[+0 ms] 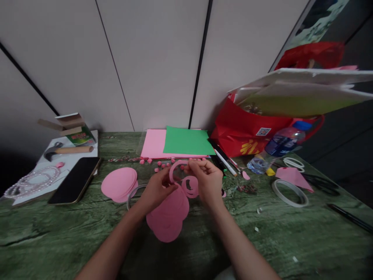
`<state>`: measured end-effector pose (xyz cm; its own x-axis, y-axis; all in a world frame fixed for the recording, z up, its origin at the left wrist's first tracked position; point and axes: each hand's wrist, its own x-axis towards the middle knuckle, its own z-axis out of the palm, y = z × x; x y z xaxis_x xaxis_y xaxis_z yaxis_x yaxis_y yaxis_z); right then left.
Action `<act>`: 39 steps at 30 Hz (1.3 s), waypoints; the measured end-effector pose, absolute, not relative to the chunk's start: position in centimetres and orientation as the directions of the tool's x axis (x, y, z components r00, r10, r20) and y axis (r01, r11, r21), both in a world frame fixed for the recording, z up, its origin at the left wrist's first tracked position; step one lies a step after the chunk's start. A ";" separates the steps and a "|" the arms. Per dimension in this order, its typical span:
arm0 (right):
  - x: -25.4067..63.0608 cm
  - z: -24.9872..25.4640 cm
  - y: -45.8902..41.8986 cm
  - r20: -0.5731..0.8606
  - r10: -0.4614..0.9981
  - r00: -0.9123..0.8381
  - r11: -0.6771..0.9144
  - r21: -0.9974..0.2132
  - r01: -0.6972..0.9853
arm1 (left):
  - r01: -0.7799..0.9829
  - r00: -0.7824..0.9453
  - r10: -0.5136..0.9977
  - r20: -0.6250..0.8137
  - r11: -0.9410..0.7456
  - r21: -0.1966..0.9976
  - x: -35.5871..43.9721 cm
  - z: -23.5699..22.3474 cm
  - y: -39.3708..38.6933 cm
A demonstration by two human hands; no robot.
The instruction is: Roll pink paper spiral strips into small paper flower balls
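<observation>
Between my hands a curved strip of pink paper is held up in a loop. My right hand pinches its upper end between thumb and fingers. My left hand is closed on its lower left part, with the fingertips partly hidden. Just below the loop is a pink paper spiral; whether it is joined to the strip I cannot tell. Under my left hand lie several overlapping pink paper circles. A roll of tape sits partly behind my left wrist. Small pink rolled pieces are scattered beyond my hands.
Left are a stack of pink circles, a phone, a hammer and bead strings. Behind lies green paper. Right are a red bag, a bottle, a tape roll and scissors.
</observation>
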<state>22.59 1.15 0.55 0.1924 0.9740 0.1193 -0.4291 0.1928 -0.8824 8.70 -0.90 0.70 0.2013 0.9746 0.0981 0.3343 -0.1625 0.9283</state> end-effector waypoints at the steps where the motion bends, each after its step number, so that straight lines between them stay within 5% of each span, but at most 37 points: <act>1: 22.6 0.6 1.2 0.109 0.975 0.194 0.188 -0.871 -0.453 | 0.384 0.200 0.975 0.101 -0.172 0.907 8.7 0.8 -0.9; 12: 22.9 1.1 1.2 0.095 0.982 0.163 0.166 -0.848 -0.504 | 0.329 0.070 0.957 0.282 -0.289 0.899 7.9 1.6 -1.2; 19: 22.6 0.9 0.9 0.154 0.987 -0.050 0.131 -0.941 -0.312 | 0.290 0.026 0.984 0.177 -0.177 0.940 8.6 2.5 -1.8; 39: 23.1 0.1 1.3 0.029 0.980 -0.198 -0.035 -0.949 -0.313 | 0.252 -0.004 0.994 0.113 -0.109 0.962 8.6 2.7 -1.7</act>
<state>23.07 1.30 0.11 -0.1977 0.9798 0.0286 -0.3129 -0.0354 -0.9491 8.57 -1.66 2.68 -0.0042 0.9936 0.1132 0.2524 -0.1085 0.9615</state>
